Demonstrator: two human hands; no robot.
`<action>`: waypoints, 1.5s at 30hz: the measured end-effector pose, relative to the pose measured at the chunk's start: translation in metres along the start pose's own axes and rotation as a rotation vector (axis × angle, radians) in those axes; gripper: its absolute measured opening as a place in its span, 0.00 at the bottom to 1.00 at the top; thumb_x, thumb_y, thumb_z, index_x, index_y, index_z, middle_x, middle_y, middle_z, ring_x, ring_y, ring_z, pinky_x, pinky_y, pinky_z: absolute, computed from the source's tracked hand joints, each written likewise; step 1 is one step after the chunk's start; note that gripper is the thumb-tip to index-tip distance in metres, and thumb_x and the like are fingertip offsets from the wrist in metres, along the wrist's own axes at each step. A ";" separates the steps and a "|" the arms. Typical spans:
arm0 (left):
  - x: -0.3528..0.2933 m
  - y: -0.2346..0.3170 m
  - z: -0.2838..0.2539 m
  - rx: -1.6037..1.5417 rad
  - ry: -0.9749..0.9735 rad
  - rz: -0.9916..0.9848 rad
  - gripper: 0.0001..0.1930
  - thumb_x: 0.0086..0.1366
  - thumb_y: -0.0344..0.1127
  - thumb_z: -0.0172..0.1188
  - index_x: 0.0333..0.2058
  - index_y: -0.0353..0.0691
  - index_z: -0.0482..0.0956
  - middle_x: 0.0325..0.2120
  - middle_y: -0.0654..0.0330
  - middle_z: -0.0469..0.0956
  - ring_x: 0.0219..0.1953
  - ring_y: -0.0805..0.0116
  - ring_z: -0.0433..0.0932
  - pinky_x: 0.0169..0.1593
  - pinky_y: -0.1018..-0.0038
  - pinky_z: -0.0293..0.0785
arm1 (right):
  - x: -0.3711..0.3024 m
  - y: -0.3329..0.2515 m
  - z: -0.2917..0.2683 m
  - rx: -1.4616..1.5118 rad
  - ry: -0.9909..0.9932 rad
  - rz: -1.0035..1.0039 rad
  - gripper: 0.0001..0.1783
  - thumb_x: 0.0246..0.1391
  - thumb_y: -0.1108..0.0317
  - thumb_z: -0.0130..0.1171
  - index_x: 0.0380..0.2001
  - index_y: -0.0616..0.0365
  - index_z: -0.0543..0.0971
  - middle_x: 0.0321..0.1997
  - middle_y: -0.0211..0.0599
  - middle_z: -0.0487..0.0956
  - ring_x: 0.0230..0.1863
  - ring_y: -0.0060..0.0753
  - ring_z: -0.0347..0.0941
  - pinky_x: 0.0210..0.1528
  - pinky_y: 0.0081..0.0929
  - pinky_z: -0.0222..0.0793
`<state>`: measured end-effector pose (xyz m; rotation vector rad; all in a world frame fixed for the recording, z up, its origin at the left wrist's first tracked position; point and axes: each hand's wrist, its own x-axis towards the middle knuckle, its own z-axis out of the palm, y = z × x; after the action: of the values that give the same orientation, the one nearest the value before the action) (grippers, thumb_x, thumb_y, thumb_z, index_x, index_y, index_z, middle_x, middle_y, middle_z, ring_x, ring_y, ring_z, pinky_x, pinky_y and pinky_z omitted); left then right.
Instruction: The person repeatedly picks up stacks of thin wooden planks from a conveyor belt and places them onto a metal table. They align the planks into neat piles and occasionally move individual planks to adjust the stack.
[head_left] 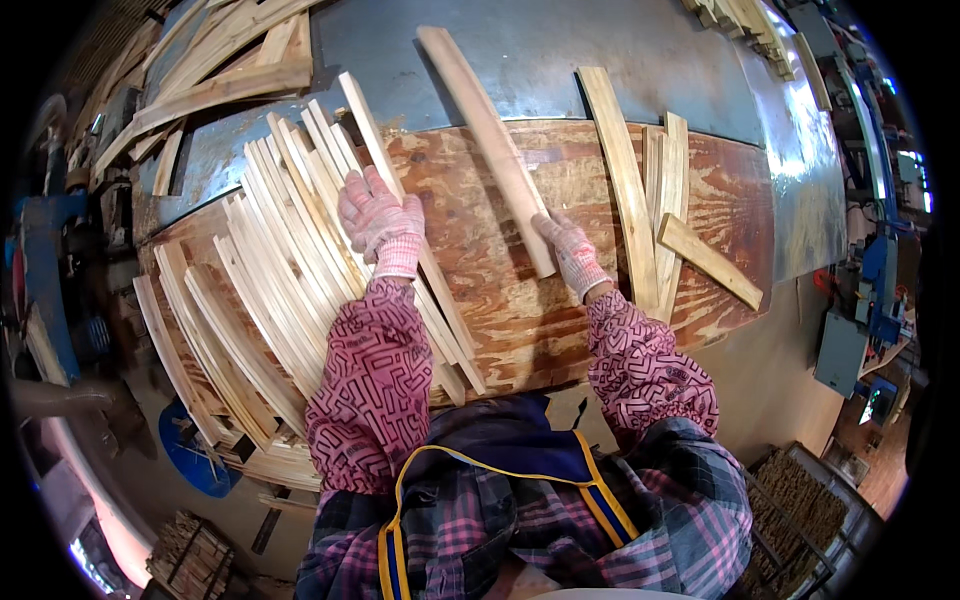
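My left hand (378, 215), in a pale pink-stained knit glove, lies with fingers stretched over the right side of a row of pale wooden strips (290, 235). A longer strip (372, 130) runs beside its fingers, and the palm hides part of the wood. My right hand (573, 252), gloved the same way, grips the right edge of a wooden board (490, 140) near its near end. The board slants away to the far left, with a dark shadow along its far part. Whether it is lifted or rests on the table I cannot tell.
Several loose boards (618, 190) lie right of my right hand, with a short piece (710, 262) across them. A worn plywood sheet (450, 210) covers part of the metal table (370, 50). More planks are heaped at the far left (230, 90). Machinery (850, 340) stands at the right.
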<state>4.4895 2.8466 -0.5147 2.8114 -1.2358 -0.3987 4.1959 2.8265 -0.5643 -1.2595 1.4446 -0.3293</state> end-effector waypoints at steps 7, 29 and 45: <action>0.013 -0.016 -0.004 0.126 -0.069 0.119 0.44 0.59 0.52 0.61 0.69 0.44 0.52 0.70 0.51 0.48 0.72 0.48 0.44 0.72 0.53 0.37 | -0.026 -0.049 0.020 -0.242 -0.201 0.220 0.28 0.56 0.55 0.64 0.56 0.59 0.76 0.46 0.44 0.82 0.44 0.35 0.78 0.50 0.33 0.74; 0.007 -0.156 -0.015 -1.861 -0.558 -0.145 0.33 0.66 0.32 0.59 0.67 0.35 0.56 0.35 0.58 0.83 0.38 0.68 0.84 0.38 0.71 0.86 | 0.154 -0.241 0.117 -0.953 -0.031 -0.331 0.51 0.50 0.41 0.65 0.72 0.43 0.54 0.72 0.47 0.59 0.71 0.48 0.58 0.70 0.39 0.59; 0.004 -0.164 -0.049 -2.144 -0.629 -0.039 0.59 0.46 0.79 0.58 0.65 0.35 0.59 0.57 0.52 0.71 0.46 0.61 0.79 0.51 0.62 0.78 | 0.123 -0.161 0.032 -1.292 0.313 -0.395 0.46 0.50 0.46 0.63 0.70 0.37 0.57 0.61 0.45 0.71 0.60 0.48 0.68 0.61 0.43 0.66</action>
<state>4.6218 2.9521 -0.4919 0.7877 -0.1232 -1.4101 4.3293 2.6774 -0.5166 -2.6340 1.6929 0.2457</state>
